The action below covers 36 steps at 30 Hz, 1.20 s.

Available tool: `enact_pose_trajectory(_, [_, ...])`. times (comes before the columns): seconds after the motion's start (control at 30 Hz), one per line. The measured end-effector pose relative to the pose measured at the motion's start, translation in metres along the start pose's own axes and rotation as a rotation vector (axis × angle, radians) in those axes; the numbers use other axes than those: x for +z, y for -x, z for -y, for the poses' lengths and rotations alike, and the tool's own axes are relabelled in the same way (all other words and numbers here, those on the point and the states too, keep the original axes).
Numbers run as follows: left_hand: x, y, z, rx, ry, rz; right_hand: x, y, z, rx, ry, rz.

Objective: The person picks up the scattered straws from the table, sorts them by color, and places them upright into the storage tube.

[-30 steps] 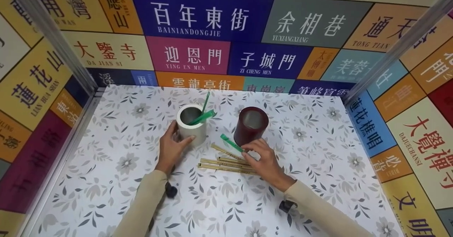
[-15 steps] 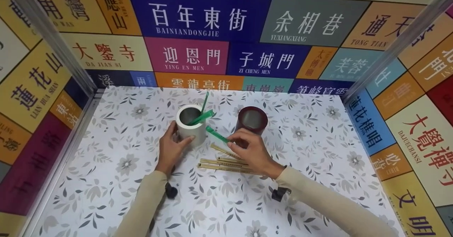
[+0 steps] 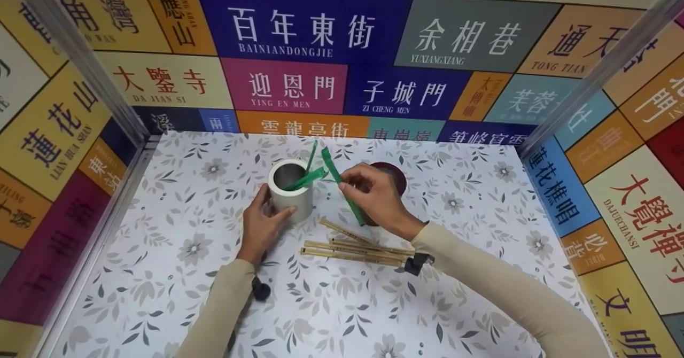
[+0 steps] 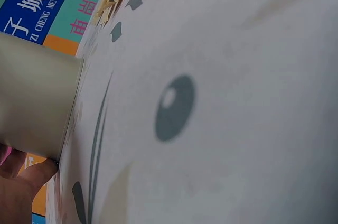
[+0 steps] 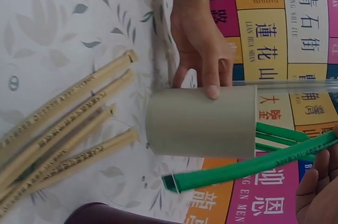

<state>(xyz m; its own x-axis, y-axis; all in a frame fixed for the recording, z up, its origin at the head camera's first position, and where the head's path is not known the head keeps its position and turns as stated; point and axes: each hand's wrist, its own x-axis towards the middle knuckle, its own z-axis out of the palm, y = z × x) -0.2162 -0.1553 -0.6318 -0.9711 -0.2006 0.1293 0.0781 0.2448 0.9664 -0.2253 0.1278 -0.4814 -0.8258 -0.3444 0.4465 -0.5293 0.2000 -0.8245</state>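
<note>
My left hand (image 3: 261, 224) holds the side of an upright pale cup (image 3: 295, 203), thumb toward the front. Green wrapped sticks (image 3: 307, 178) lean out of that cup's mouth. In my right hand (image 3: 377, 193), a slim green wrapped stick (image 3: 352, 207) is pinched between thumb and fingers, upright but slanted, just right of the pale cup. The right wrist view shows this printed stick (image 5: 237, 173) passing in front of the cup. A dark red cup (image 3: 399, 179) stands behind my right hand, partly hidden. The left wrist view catches the pale cup's wall (image 4: 37, 97) and some fingertips (image 4: 39, 174).
Several tan wrapped sticks (image 3: 352, 248) lie in a loose bunch on the floral tabletop (image 3: 320, 310), in front of the cups. Colourful sign-covered walls (image 3: 299, 26) enclose the back and sides, with metal posts (image 3: 593, 80) at the corners.
My right hand has moved left and away from me, lifting the green stick from beside the tan bunch and tipping it more upright. My left hand stays on the pale cup.
</note>
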Motion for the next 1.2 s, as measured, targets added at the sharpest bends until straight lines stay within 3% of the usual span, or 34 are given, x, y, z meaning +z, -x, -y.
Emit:
enact_pose_trajectory(0.2, [0.000, 0.001, 0.002, 0.022, -0.007, -0.005, -0.002, -0.016, 0.004, 0.025, -0.005, -0.018])
enact_pose_trajectory(0.37, [0.000, 0.001, 0.000, 0.023, -0.025, 0.003, -0.001, -0.026, 0.002, 0.022, -0.097, -0.032])
enact_pose_trajectory(0.63, [0.001, 0.001, -0.001, -0.007, -0.020, 0.000, 0.007, -0.036, 0.003, -0.048, -0.257, -0.046])
enact_pose_trajectory(0.83, [0.000, 0.001, -0.001, -0.006, -0.028, 0.000, 0.017, -0.042, 0.004, -0.074, -0.296, -0.057])
enact_pose_trajectory(1.2, [0.000, 0.000, 0.002, 0.029, -0.014, -0.005, 0.024, -0.057, 0.007, -0.062, -0.311, -0.199])
